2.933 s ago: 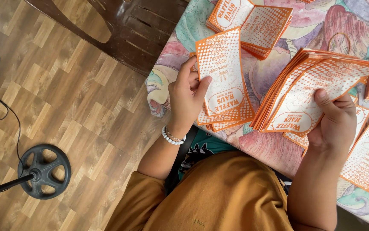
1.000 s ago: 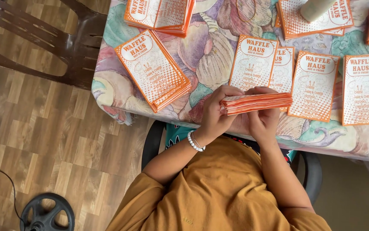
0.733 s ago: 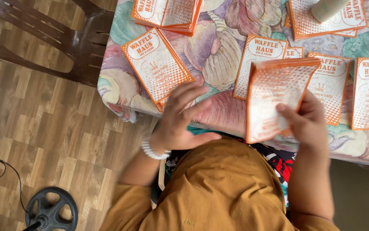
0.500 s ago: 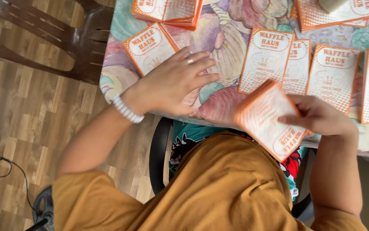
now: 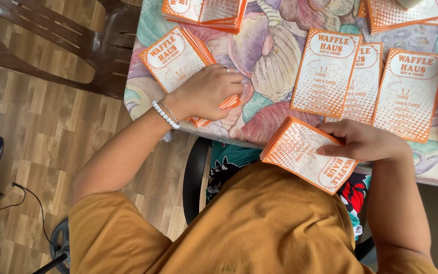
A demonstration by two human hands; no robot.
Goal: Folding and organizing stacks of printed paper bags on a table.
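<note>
My left hand, with a white bead bracelet on the wrist, grips the near edge of a stack of orange-and-white paper bags lying on the table's left corner. My right hand holds a second stack of the same bags tilted over the table's near edge, above my lap. More of these bags lie flat in a row on the flower-patterned tablecloth, just beyond my right hand.
Another bag stack lies at the table's far left, and more bags at the far right. A dark brown plastic chair stands left of the table on wooden flooring. A stand base and cable sit at the lower left.
My left hand has curled around the edge of the left stack. My right hand has brought its stack lower and flatter, nearer the table edge. The camera view has shifted slightly.
</note>
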